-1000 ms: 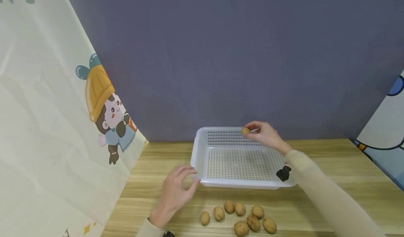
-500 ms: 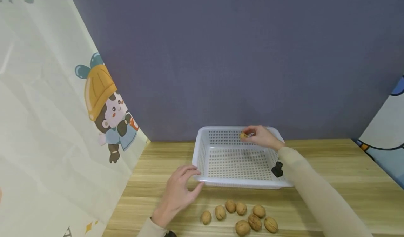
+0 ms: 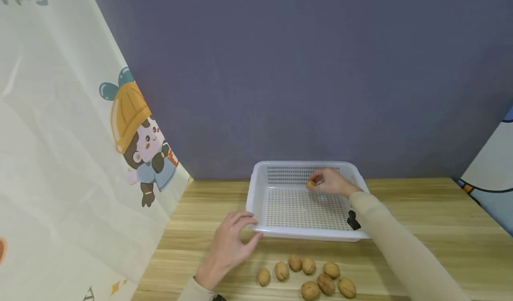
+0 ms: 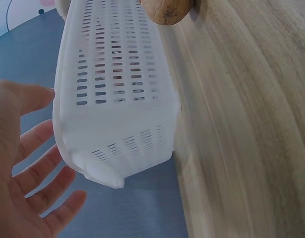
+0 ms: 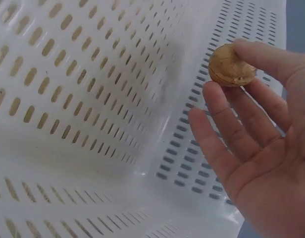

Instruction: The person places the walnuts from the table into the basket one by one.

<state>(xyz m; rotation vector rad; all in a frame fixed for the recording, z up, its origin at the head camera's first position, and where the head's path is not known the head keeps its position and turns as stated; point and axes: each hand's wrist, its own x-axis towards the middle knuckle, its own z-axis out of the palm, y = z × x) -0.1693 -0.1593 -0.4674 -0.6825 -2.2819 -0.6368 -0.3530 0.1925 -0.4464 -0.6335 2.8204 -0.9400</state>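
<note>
My right hand [image 3: 330,181] pinches a walnut [image 5: 231,65] between thumb and fingertips, inside the white plastic basket [image 3: 310,234]. In the right wrist view the walnut is in front of a slotted side wall, above the slotted floor. At the basket's near left corner is my left hand [image 3: 234,243], thumb and fingers spread apart. In the left wrist view its thumb [image 4: 36,97] meets the basket's rim, or comes very near it; whether the fingertips touch cannot be told. Several loose walnuts [image 3: 326,283] lie on the wooden table in front of the basket.
The wooden table [image 3: 421,221] runs up to a dark blue-grey panel [image 3: 304,78] right behind the basket. To the left stands a pale sheet [image 3: 60,158] with a cartoon figure. Another printed sheet [image 3: 494,172] stands at the right.
My right hand has lowered the walnut from the back rim's height into the basket. The left hand has kept its place by the near left corner, and the view has shifted slightly.
</note>
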